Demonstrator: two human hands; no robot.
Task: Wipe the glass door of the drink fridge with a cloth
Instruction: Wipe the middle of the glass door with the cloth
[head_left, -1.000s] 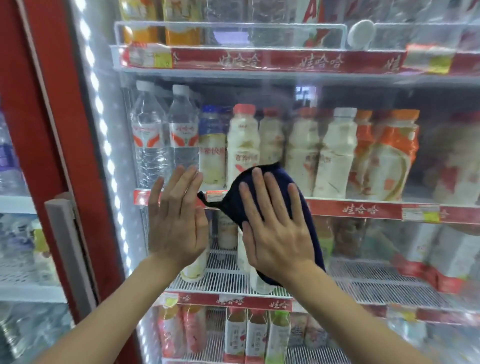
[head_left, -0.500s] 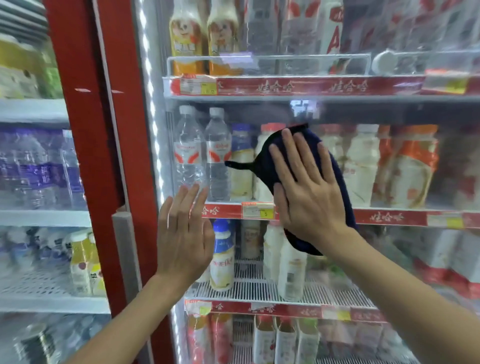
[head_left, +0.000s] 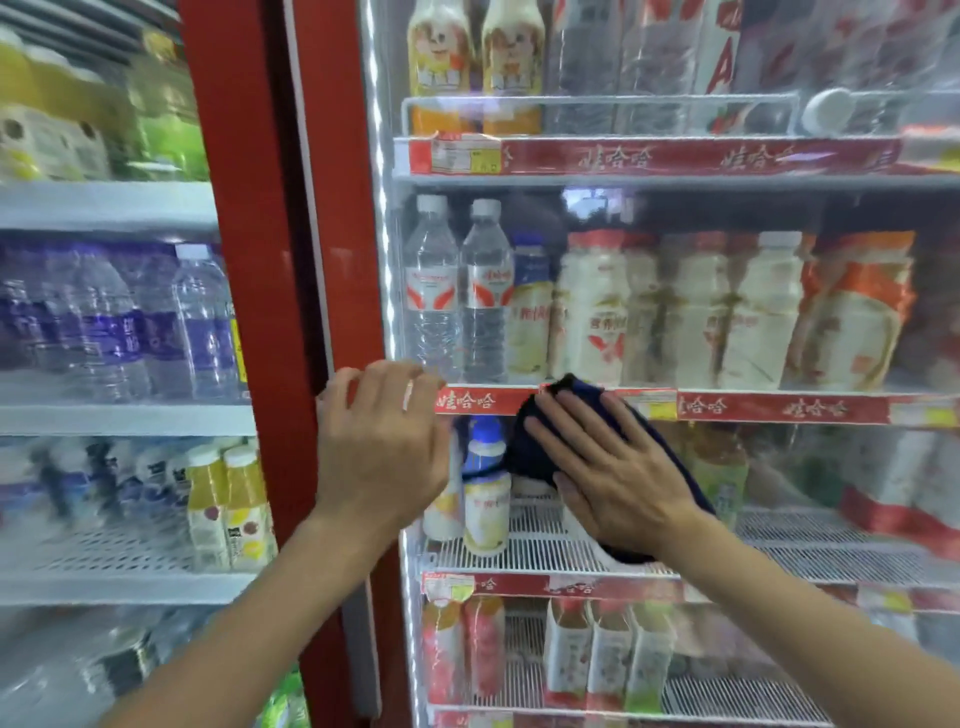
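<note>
While spread right hand (head_left: 615, 470) presses cloth (head_left: 535, 457) on glass door (head_left: 779, 322), left hand (head_left: 382, 441) braces, loose-fingered: seemingly mid-wipe; next, sweep unwiped pane.

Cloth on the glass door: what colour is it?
The cloth is plain dark navy, clearest in the head view.

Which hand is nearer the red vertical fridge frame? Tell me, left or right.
Left. The left hand lies over the red vertical fridge frame's right edge. The right hand sits further right on the glass door, pressing the dark blue cloth.
</note>
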